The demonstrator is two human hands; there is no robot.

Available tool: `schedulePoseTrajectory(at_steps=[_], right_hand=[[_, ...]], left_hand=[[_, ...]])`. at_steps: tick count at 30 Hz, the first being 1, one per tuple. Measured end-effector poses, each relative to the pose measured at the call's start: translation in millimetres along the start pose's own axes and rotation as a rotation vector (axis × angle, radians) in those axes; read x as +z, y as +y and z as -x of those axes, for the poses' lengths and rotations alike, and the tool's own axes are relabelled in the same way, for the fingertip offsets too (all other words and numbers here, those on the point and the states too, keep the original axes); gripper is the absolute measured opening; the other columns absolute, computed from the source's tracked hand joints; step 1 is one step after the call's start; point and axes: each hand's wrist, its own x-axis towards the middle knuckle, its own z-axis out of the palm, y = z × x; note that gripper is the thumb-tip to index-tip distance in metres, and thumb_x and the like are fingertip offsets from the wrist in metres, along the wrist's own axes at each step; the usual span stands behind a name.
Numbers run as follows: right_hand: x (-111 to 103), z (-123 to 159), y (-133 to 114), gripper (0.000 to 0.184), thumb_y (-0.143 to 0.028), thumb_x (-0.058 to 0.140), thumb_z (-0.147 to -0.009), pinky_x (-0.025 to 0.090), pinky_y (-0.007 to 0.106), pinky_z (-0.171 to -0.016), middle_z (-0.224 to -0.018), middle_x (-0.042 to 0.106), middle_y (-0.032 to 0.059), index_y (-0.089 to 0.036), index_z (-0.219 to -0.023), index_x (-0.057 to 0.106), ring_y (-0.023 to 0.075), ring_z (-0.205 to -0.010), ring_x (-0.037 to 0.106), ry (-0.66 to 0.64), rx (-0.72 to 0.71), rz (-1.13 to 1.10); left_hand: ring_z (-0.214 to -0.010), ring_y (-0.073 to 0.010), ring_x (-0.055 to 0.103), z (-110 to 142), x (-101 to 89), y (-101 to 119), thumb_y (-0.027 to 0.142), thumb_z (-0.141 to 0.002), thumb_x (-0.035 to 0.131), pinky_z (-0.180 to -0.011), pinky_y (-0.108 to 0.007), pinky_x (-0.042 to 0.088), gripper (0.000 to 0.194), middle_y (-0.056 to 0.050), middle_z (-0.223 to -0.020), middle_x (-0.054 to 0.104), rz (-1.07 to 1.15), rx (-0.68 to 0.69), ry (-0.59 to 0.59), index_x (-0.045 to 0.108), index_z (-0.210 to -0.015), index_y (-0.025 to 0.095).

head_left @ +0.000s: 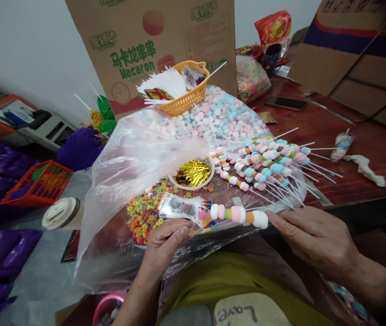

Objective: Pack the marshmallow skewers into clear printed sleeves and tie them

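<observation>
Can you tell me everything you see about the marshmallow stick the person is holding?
The marshmallow stick is a row of puffy, soft-looking white and pink pieces, with thinner green, yellow and orange bits between some. It runs sideways in front of the person. The right hand holds it at the white right end, hiding the stick itself. Its left end meets the printed wrapper in the left hand; I can't tell how far inside it reaches.

Here at six o'clock you're wearing an olive-green garment (193,278), a pale rounded patch (243,302) on it, dark lettering (227,312) reading "Love"
</observation>
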Motion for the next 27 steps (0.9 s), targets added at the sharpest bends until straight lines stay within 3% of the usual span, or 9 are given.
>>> schedulePoseTrajectory(at_steps=[2,7,11,16,24,27], right_hand=[[0,3,-1,0.036,-0.001,0.05,-0.078,0.039,0.027,-0.056,-0.07,0.062,0.0026,-0.017,-0.109,0.057,0.013,-0.06,0.052,-0.01,0.011,0.002],[0,5,-2,0.036,-0.007,0.051,-0.08,0.042,0.027,-0.056,-0.069,0.062,0.0012,-0.023,-0.112,0.056,0.0139,-0.06,0.055,-0.032,0.087,-0.011],[0,5,-2,0.042,-0.005,0.053,-0.079,0.041,0.027,-0.056,-0.071,0.062,0.0013,-0.023,-0.116,0.053,0.0135,-0.06,0.054,-0.033,0.076,-0.02],[-2,9,3,0.04,-0.004,0.053,-0.079,0.039,0.027,-0.056,-0.071,0.062,0.0013,-0.02,-0.115,0.055,0.0132,-0.061,0.052,-0.061,0.031,-0.056],[-5,2,11,0.031,-0.01,0.052,-0.083,0.038,0.027,-0.057,-0.069,0.062,-0.0003,-0.024,-0.108,0.061,0.0127,-0.061,0.052,-0.156,0.02,-0.125],[-4,-3,11,0.03,-0.008,0.05,-0.083,0.035,0.023,-0.051,-0.062,0.055,-0.0001,-0.018,-0.109,0.059,0.0103,-0.055,0.047,-0.159,0.024,-0.221]], left_hand=[[-0.079,-0.019,0.063,0,-0.9,2,0.029,-0.075,0.064,-0.076,-0.029,0.049,0.014,-0.005,-0.081,0.072,-0.018,0.026,0.001,0.074,-0.079,0.02],[-0.077,-0.0189,0.064,1,1.0,7,0.032,-0.076,0.063,-0.073,-0.028,0.049,0.017,-0.006,-0.081,0.072,-0.003,0.021,-0.141,0.075,-0.077,0.02],[-0.079,-0.0196,0.064,3,3.8,4,0.034,-0.077,0.062,-0.069,-0.027,0.05,0.02,-0.006,-0.084,0.072,0.051,-0.017,-0.09,0.074,-0.081,0.02],[-0.083,-0.0175,0.063,1,-1.7,8,0.027,-0.076,0.063,-0.076,-0.026,0.048,0.012,-0.002,-0.081,0.072,-0.009,0.087,-0.076,0.075,-0.078,0.025],[-0.081,-0.0188,0.063,-12,-4.1,23,0.023,-0.081,0.056,-0.075,-0.029,0.049,0.018,-0.006,-0.086,0.071,-0.333,0.217,-0.35,0.073,-0.087,0.021],[-0.075,-0.0168,0.062,-14,-2.0,23,0.024,-0.084,0.052,-0.071,-0.026,0.048,0.021,-0.006,-0.083,0.07,-0.401,0.211,-0.373,0.071,-0.089,0.019]])
